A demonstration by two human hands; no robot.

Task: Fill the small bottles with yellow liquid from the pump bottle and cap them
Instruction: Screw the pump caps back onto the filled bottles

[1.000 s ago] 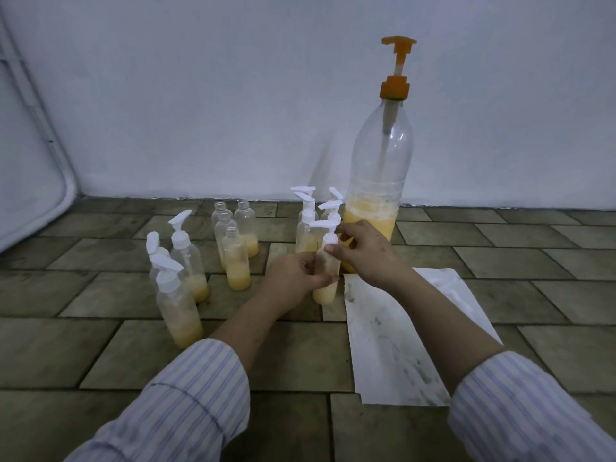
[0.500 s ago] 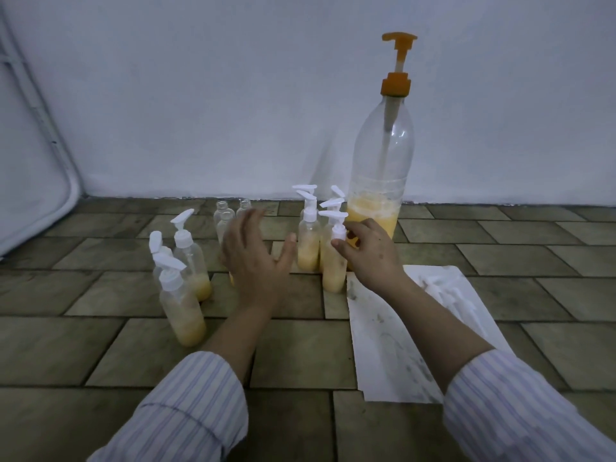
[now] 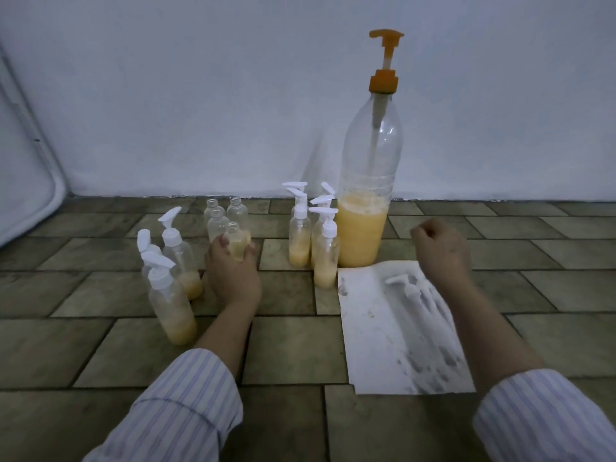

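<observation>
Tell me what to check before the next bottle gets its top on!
1. Uncapped bottle held firmly by the left hand: ok.
2. Bottle already has yellow liquid in it: ok.
3. Right hand free to pick up a top: ok, fingers curled, holding nothing.
4. A loose white pump top ready on the paper sheet: ok, though blurred.
5. Capped bottles standing clear of the hands: ok.
6. Bottle neck clean and dry: cannot tell.
</observation>
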